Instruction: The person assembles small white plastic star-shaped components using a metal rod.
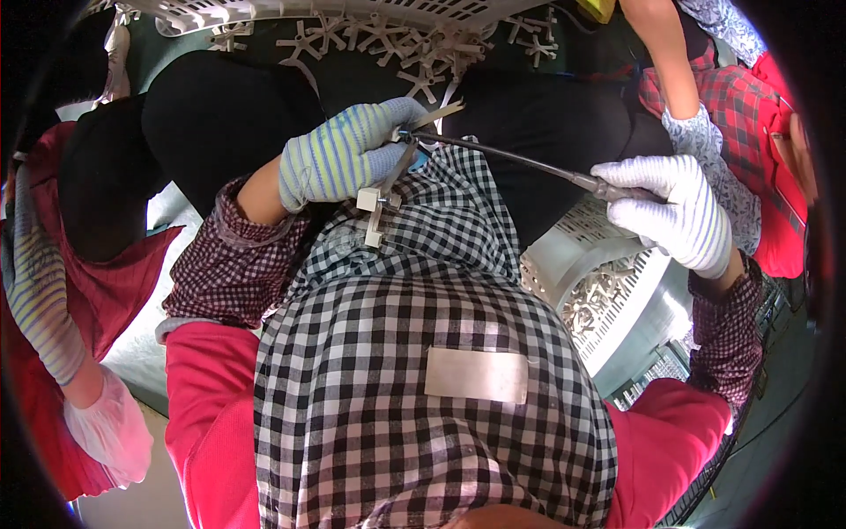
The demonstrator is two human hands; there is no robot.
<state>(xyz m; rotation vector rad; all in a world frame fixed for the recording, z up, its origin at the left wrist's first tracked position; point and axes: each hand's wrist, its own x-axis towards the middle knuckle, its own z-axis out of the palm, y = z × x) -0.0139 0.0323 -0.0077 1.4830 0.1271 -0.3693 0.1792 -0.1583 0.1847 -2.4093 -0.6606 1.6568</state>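
Midway, seemingly — left hand [339, 159] gripped a white part [377, 212], right hand [670, 207] clenched the cutter [520, 161]; many parts [414, 44] left in the basket [264, 13].

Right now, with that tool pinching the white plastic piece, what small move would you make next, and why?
Probably squeeze the tool shut with the right hand: its tip already sits at the plastic piece that the left hand steadies, so it looks set to snip.

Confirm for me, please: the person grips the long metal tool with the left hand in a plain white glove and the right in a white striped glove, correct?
Not quite. The head view shows the left hand in a blue-and-yellow striped glove, not plain white. The right hand does wear a white striped glove, and both hold the long metal tool.
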